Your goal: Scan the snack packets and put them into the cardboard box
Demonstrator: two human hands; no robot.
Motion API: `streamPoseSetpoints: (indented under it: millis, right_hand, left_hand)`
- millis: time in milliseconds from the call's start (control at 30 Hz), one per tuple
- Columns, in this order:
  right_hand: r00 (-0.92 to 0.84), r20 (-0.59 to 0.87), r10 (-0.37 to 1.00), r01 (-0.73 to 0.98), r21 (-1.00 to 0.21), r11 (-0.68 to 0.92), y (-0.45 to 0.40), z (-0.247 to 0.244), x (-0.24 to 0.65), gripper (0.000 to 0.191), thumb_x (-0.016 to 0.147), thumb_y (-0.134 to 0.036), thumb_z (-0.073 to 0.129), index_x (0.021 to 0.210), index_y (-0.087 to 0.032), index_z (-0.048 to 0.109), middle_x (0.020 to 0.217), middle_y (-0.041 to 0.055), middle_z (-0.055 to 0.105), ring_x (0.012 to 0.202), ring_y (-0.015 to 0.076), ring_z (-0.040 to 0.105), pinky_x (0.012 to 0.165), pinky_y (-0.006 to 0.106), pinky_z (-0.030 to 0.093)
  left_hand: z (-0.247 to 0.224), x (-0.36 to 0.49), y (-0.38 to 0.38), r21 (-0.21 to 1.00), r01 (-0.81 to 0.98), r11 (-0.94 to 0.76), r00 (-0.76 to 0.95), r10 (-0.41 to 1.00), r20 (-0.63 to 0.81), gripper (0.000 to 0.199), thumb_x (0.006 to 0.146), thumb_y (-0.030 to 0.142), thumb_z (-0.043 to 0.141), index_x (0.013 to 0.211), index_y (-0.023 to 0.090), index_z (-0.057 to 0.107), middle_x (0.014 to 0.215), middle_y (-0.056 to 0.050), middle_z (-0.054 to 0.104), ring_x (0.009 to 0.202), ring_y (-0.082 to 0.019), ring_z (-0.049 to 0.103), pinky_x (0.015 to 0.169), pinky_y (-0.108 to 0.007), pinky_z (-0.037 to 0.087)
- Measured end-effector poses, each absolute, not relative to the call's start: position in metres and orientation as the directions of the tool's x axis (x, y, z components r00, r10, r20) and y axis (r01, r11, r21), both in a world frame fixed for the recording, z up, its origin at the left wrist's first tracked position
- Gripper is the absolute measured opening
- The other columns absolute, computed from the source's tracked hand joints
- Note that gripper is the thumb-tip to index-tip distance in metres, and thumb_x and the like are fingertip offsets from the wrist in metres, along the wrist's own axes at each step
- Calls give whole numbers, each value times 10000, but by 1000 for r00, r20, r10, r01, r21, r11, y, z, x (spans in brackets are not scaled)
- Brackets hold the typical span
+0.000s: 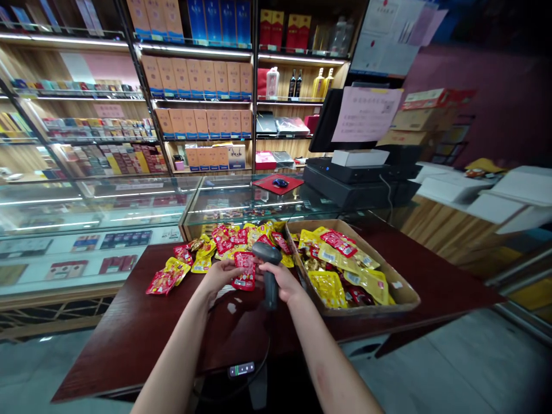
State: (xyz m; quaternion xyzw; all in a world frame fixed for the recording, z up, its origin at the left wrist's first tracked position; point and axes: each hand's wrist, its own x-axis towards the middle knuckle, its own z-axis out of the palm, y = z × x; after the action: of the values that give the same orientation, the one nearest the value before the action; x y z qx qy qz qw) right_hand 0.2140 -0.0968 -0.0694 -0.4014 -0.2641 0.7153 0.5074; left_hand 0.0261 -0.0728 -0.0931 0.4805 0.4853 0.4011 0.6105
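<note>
While the left hand (219, 277) pinches a packet (244, 272), the right hand (283, 280) wraps a scanner (270, 289) — box (407, 295) well filled, loose heap (223, 240) outside.

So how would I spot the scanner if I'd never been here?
Find the dark red table with the open cardboard box. Just left of that box, the right hand grips the scanner. It alone is dark grey and gun-shaped beside shiny red and yellow packets.

Packet heap (224, 238) on table (142, 345), left of box (405, 294).
</note>
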Motion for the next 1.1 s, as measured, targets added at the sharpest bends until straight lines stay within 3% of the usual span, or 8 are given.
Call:
streamPoseSetpoints:
  millis: [167, 300, 467, 600, 833, 1100]
  right_hand:
    - [-72, -286, 956, -508, -814, -282, -91, -76, 224, 287, 611, -119, 702, 896, -152, 694, 947, 53, 728, 828, 161, 683, 716, 259, 558]
    - [66, -323, 944, -445, -856, -262, -93, -79, 225, 221, 636, -117, 706, 854, -146, 680, 880, 40, 719, 758, 139, 680, 658, 235, 558]
    - [-77, -394, 916, -371, -842, -393, -107, -75, 208, 199, 695, -210, 715, 852, -140, 616, 779, 54, 693, 560, 148, 655, 461, 260, 534]
    - [-82, -429, 900, -269, -860, -434, -115, -81, 184, 156, 734, -241, 687, 779, -123, 595, 647, 22, 634, 431, 113, 579, 372, 235, 486]
    - [-74, -453, 889, -151, -876, -459, -122, -103, 163, 223, 686, -291, 743, 757, -151, 586, 545, -15, 574, 399, 116, 541, 367, 240, 466]
    - [-13, -394, 919, -48, -918, -394, -128, -96, 155, 174, 708, -289, 684, 634, -164, 589, 467, -6, 542, 358, 118, 499, 357, 244, 421]
  left_hand:
    - [-93, 35, -54, 943, 25, 331, 173, 928, -330, 547, 489, 405, 878, 917, 158, 644, 821, -57, 711, 688, -166, 667, 533, -217, 486]
    - [-97, 35, -34, 920, -63, 386, 132, 917, -375, 569, 447, 360, 900, 892, 166, 603, 842, -43, 700, 679, -150, 660, 577, -244, 516]
    - [-106, 36, -10, 897, -48, 439, 75, 897, -435, 540, 429, 303, 911, 793, 166, 535, 745, -10, 665, 607, -127, 626, 580, -255, 509]
    - [-110, 37, 1, 889, -16, 458, 38, 889, -457, 517, 438, 299, 904, 731, 172, 498, 675, 18, 628, 537, -94, 560, 541, -238, 480]
    - [-103, 33, 4, 886, -12, 463, 9, 887, -462, 488, 468, 249, 897, 742, 174, 501, 676, 12, 626, 549, -95, 546, 568, -261, 495]
    - [-105, 32, 2, 910, -2, 414, -13, 910, -414, 518, 452, 290, 902, 802, 170, 540, 757, -47, 673, 629, -149, 620, 552, -263, 500]
